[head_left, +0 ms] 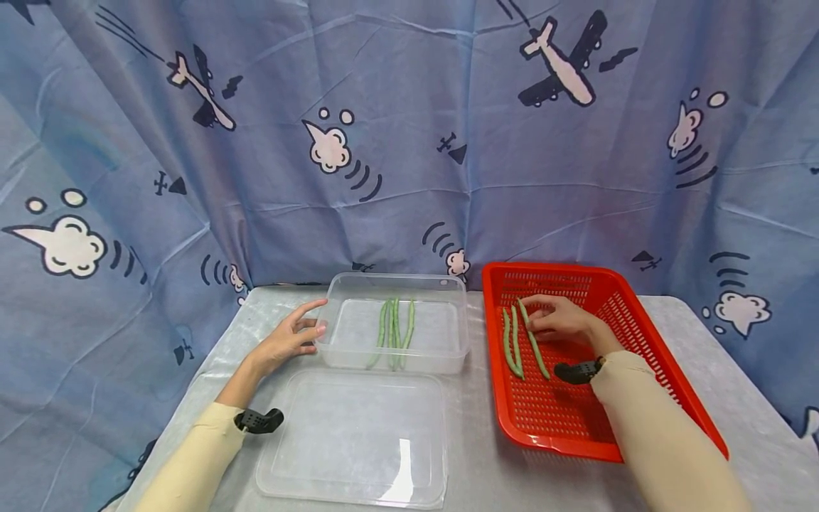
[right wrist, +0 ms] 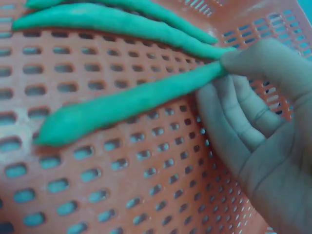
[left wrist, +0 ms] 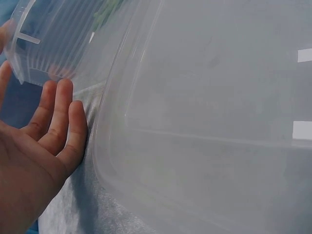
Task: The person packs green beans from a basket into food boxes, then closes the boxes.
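Observation:
Inside the red basket [head_left: 550,444], my right hand [head_left: 563,320] pinches one end of a green bean [right wrist: 131,105] between thumb and forefinger. Two more green beans [head_left: 507,341] lie just to its left on the basket floor. My left hand [head_left: 289,341] is at the left side of a clear plastic container [head_left: 441,323], its fingers loosely extended and the tips touching the wall. Several green beans [head_left: 392,327] lie side by side within that container. In the left wrist view, the fingers [left wrist: 63,105] rest by the ribbed wall, palm turned toward the camera.
A clear flat lid [head_left: 352,434] lies on the grey cloth in front of the container, close to my left wrist. The basket's raised red rim [head_left: 495,384] stands between the container and my right hand. Behind the table hangs a blue curtain [head_left: 409,142] printed with planes.

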`<state>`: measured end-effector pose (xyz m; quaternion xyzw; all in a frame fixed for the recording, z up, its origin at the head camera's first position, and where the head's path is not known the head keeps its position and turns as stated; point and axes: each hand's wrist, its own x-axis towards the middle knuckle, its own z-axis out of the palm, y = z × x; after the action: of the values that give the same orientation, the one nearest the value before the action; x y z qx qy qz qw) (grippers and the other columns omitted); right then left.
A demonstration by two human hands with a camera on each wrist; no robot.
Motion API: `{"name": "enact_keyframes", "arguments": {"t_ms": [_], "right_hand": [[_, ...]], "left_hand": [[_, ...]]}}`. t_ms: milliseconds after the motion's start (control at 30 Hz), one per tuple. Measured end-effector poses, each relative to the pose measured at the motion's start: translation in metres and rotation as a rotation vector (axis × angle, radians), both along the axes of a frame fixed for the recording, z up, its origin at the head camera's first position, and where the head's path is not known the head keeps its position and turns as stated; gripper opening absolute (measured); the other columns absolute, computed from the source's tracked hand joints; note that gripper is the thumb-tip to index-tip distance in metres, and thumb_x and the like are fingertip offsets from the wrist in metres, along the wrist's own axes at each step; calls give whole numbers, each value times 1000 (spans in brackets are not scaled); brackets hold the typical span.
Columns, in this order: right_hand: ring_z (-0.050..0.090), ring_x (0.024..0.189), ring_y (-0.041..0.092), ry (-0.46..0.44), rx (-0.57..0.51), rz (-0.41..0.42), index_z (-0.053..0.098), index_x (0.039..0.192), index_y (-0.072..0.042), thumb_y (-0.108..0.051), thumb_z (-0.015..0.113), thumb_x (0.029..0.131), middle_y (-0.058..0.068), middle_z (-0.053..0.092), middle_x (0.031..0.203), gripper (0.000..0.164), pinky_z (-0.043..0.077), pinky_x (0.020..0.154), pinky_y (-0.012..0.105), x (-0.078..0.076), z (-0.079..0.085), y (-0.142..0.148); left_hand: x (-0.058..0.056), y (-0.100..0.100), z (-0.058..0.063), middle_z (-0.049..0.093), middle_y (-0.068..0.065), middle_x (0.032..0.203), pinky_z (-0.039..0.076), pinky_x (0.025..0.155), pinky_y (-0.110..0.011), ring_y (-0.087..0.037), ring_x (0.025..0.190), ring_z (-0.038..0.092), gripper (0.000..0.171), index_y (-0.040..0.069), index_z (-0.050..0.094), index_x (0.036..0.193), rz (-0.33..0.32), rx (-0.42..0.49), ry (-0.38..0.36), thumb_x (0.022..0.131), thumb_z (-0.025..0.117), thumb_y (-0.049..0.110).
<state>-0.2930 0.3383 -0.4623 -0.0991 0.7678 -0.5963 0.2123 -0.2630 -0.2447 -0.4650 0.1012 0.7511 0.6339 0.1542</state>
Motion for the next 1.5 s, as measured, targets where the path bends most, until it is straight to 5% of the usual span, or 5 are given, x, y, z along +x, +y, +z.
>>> {"name": "enact_keyframes", "arguments": {"t_ms": [367,700,1267,1500], "right_hand": [[65,97,22,-7,-206,-70,38,146,4,5,60,100,16,64,110,52,55,86,42,4,11,0],[66,92,20,-45,-376,-162,49,133,-5,4,55,103,5,63,99,32,56,85,38,3,20,-1],[68,86,20,36,-425,-217,47,131,4,3,62,100,4,70,94,35,57,84,41,0,45,-16],[69,87,23,62,-434,-200,55,123,1,4,61,100,4,69,91,24,55,86,48,-2,53,-22]], "left_hand": [[0,-1,-3,38,-27,142,52,88,-44,-37,124,46,67,23,32,160,-7,1,2,102,65,19],[1,0,-2,39,-27,141,52,90,-46,-36,123,46,67,23,32,160,-12,8,4,102,65,18],[-3,0,0,36,-27,148,53,86,-43,-37,131,40,64,9,34,159,-5,30,43,102,64,12],[-4,1,1,34,-25,152,51,86,-41,-36,134,36,64,11,36,157,9,46,43,101,66,12]]}}
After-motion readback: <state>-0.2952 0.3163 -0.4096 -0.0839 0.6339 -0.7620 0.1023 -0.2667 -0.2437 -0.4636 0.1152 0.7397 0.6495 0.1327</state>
